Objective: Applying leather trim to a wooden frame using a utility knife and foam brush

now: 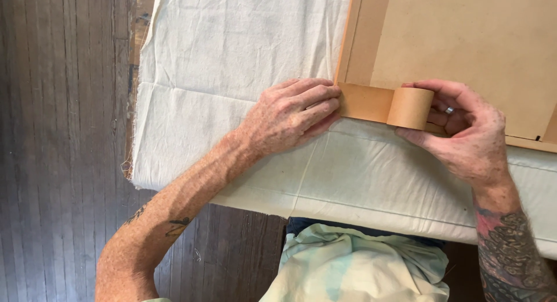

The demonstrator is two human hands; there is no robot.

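Observation:
A brown board lies flat on a table draped in off-white cloth. A strip of brown paper tape runs along the board's near edge from its left corner. My left hand presses its fingertips on the free end of the strip at that corner. My right hand holds the roll of brown tape, thumb and fingers around it, with the strip unrolled leftward from it. A ring shows on one finger of the right hand.
Another band of tape runs up the board's left edge. Dark wooden floorboards lie to the left of the table. The cloth's frayed edge hangs at the table's left side. My pale tie-dyed shirt sits below the table edge.

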